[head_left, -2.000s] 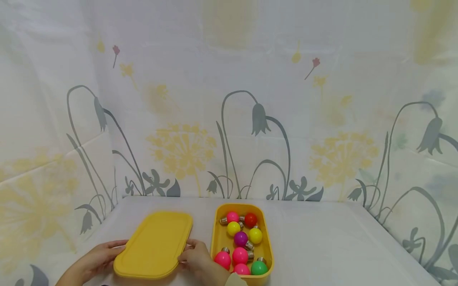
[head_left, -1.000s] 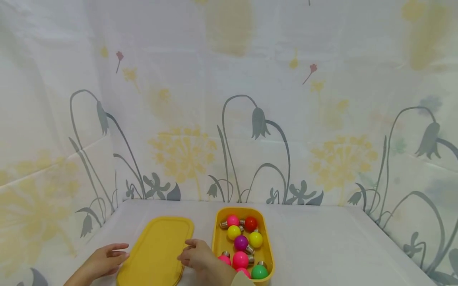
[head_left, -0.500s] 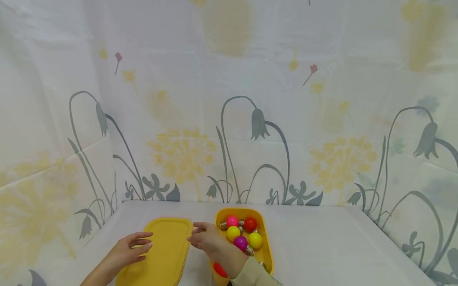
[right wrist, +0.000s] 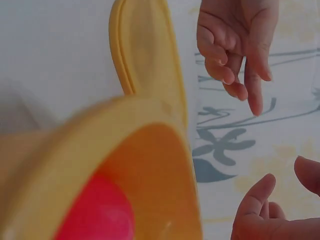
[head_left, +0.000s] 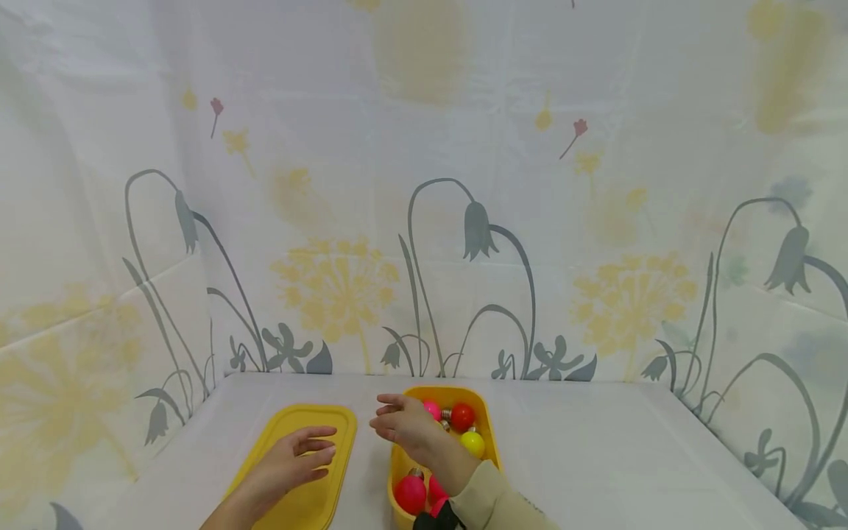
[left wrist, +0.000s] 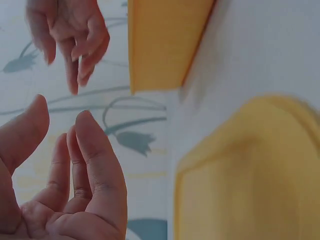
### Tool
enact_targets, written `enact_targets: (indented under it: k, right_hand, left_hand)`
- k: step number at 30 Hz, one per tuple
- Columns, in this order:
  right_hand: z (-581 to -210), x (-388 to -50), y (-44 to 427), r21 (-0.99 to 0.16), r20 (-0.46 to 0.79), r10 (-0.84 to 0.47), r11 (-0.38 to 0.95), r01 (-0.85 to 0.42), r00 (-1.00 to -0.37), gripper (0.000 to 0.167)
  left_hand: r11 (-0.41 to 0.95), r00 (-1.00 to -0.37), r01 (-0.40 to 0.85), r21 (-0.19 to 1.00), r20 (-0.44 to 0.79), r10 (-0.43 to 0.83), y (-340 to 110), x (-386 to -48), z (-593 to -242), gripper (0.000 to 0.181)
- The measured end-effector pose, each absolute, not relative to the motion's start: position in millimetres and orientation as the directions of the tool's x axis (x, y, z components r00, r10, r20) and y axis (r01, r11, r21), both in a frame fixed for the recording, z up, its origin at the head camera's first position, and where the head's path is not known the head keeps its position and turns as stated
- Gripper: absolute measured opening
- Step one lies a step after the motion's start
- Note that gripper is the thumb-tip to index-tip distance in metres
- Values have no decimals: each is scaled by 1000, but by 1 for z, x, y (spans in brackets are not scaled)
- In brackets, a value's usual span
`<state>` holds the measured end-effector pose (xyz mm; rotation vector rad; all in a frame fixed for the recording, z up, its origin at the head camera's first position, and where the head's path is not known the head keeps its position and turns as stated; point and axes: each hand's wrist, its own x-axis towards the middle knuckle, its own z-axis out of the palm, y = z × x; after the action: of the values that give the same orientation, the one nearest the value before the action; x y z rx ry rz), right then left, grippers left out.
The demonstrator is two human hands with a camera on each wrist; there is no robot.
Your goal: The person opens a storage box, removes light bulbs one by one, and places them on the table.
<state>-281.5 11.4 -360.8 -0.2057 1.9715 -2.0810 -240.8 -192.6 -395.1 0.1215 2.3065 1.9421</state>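
Observation:
The left hand (head_left: 285,465) hovers above a flat yellow lid (head_left: 324,486) on the table, its fingers relaxed and holding nothing. Over the left side of a yellow box (head_left: 491,434) hangs the right hand (head_left: 417,434), also empty, fingers loosely extended. Inside the box are coloured bulbs: a red one (head_left: 462,417), a yellow one (head_left: 472,443) and several pink ones; the hand and forearm hide others. In the left wrist view, the left hand (left wrist: 75,185) faces the right hand (left wrist: 72,37) with a space between them. The right wrist view shows a pink bulb (right wrist: 102,212) within the box.
A white table (head_left: 596,456) extends to the right of the box, and a strip of it lies between lid and box. Behind and at the sides hangs a pale curtain (head_left: 530,294) printed with grey and yellow flowers.
Both hands have let go of the lid, which lies lower in the view. They have risen and moved right, the left over the lid, the right over the box, covering some bulbs.

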Motion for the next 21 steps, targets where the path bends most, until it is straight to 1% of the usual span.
enact_targets:
  k: [5,9,12,17,21]
  right_hand:
    - [-359,-286,23,-998,-44,-291,-35,57,-956,43]
    - [-358,-291,31,-998,-16,-303,-53,33,-953,44]
    - [-357,-294,37,-998,-6,-314,-58,25,-950,44]
    - [-356,-300,45,-999,-6,-305,-30,16,-952,43]
    - [-356,-304,49,-999,-13,-294,-27,21,-956,40]
  left_hand:
    - [67,-966,-14,998,-31,258,-172,-240,-395,56]
    - [37,-955,-32,999,-41,295,-154,-239,-394,53]
    - [44,-960,-44,998,-54,274,-141,-239,-394,53]
    - [32,-969,-31,999,-38,244,-127,-241,-402,53]
    - [38,-973,-70,997,-76,218,-118,-243,-406,56]
